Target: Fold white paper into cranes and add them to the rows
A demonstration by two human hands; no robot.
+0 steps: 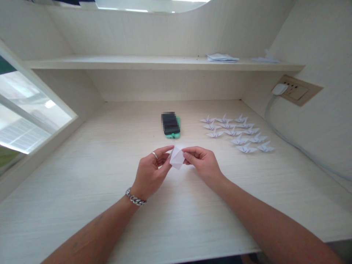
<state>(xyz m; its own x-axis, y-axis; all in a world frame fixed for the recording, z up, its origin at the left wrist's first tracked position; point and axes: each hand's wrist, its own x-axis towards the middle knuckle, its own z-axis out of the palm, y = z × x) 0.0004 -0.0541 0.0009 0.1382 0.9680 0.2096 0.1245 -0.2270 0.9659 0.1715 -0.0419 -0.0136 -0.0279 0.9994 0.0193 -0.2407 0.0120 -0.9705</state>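
Between my two hands, above the pale desk (115,227), is a small folded piece of white paper (177,158) with crease lines across its face. My left hand (152,168), with a ring and a chain bracelet, pinches its left edge between fingertips and thumb. On the opposite side, the thumb and forefinger of my right hand (203,161) grip the right edge. Several folded white paper cranes (232,132) stand in rough rows to the right of my hands.
Beyond my hands lies a dark phone (172,124) with a green edge. Folded paper sheets (222,58) rest on the shelf (137,63) above. A white charger (279,89) sits in the wall socket (299,91), its cable (297,146) running down the right side. A mirror-like panel stands left.
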